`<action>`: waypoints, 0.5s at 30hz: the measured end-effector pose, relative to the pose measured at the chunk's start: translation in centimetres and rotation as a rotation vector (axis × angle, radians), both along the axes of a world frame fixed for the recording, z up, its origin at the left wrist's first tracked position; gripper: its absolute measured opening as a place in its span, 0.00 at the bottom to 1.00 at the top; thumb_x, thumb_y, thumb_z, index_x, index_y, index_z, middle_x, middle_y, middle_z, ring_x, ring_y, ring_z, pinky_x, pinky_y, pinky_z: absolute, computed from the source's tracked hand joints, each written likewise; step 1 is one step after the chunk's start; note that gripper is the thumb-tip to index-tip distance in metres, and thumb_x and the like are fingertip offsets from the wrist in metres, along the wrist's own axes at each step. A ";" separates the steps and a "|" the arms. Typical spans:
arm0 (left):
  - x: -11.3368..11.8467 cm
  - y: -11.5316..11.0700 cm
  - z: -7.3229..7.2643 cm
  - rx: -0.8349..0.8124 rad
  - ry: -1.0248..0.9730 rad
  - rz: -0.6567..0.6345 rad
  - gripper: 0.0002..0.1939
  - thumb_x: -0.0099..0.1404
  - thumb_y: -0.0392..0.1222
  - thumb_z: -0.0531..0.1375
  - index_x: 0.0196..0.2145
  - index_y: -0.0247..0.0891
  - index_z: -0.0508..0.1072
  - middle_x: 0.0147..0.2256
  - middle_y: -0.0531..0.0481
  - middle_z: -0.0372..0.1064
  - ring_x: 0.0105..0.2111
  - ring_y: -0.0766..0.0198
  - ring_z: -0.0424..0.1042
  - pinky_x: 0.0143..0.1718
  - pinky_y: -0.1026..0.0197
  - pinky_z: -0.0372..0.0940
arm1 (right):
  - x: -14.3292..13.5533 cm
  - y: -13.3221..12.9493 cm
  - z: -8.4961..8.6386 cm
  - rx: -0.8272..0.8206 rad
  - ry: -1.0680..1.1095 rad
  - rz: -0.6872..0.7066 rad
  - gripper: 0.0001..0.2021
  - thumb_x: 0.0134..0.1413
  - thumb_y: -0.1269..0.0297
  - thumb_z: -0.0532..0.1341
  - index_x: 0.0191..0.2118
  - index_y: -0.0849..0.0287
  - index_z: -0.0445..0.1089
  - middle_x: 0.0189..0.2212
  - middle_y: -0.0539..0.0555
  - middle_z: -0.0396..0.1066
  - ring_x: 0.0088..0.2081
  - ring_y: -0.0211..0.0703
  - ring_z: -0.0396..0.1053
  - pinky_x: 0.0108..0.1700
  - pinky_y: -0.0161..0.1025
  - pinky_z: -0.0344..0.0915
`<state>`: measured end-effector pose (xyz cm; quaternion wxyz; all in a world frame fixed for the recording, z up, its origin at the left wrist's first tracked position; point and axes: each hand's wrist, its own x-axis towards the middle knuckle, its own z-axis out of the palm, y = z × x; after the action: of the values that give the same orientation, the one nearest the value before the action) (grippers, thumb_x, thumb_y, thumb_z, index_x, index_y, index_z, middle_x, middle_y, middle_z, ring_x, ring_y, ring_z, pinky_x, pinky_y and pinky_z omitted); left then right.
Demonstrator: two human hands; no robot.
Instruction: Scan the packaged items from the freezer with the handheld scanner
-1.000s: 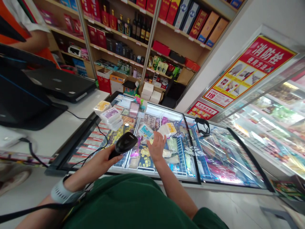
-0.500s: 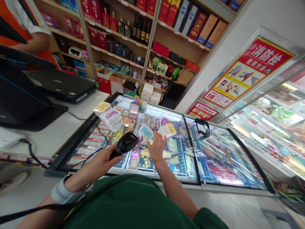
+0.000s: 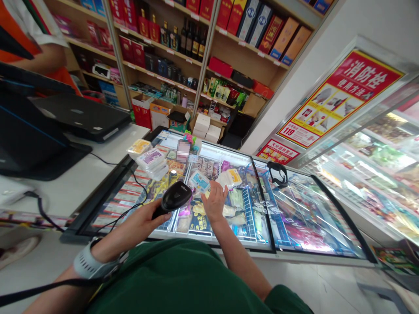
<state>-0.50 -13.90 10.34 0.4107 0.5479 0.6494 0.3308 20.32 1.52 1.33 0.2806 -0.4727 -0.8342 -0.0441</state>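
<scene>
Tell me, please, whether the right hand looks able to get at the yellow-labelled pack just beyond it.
Probably yes: the right hand is close, with nothing visible between it and the yellow-labelled pack, though it may be gripping the blue-labelled pack.

"消防栓" and (lower left) "119" on the red-and-yellow wall sign (image 3: 340, 101)

Looks like a shop, at its checkout. Has wall shelves (image 3: 266, 72) lined with bottles (image 3: 190, 40) and gift boxes (image 3: 275, 35), with price tags (image 3: 242, 43) along the edges. Shows a black till (image 3: 28, 135) on a white surface (image 3: 59, 192), a handheld barcode scanner (image 3: 176, 196) and a glass-topped display chest (image 3: 310, 257) full of packaged food (image 3: 200, 222). Also has a bright stocked display case (image 3: 363, 127) at the far right and a red-and-yellow fire-hydrant notice (image 3: 343, 98).
</scene>
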 end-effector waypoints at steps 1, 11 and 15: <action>0.0 0.0 0.0 0.004 -0.001 0.001 0.24 0.60 0.56 0.57 0.48 0.38 0.71 0.41 0.48 0.76 0.42 0.53 0.72 0.44 0.58 0.65 | 0.0 0.0 0.0 -0.002 0.002 0.002 0.25 0.58 0.61 0.60 0.58 0.65 0.60 0.53 0.65 0.67 0.57 0.53 0.60 0.66 0.59 0.38; 0.1 0.0 -0.1 0.024 0.018 -0.020 0.22 0.61 0.55 0.57 0.48 0.38 0.70 0.42 0.49 0.76 0.43 0.53 0.73 0.45 0.59 0.65 | 0.0 -0.2 -0.1 -0.021 0.009 0.009 0.26 0.57 0.61 0.61 0.59 0.64 0.60 0.54 0.65 0.66 0.58 0.53 0.59 0.66 0.58 0.39; 0.1 0.2 -0.2 0.006 0.015 -0.046 0.21 0.62 0.55 0.56 0.47 0.39 0.70 0.43 0.48 0.76 0.43 0.52 0.72 0.45 0.59 0.65 | 0.0 -0.3 -0.1 -0.002 0.024 0.019 0.25 0.58 0.61 0.61 0.58 0.65 0.60 0.53 0.65 0.67 0.58 0.53 0.59 0.66 0.58 0.39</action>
<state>-0.38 -13.73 10.13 0.4116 0.5663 0.6388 0.3190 20.32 1.27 1.25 0.2905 -0.4655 -0.8353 -0.0351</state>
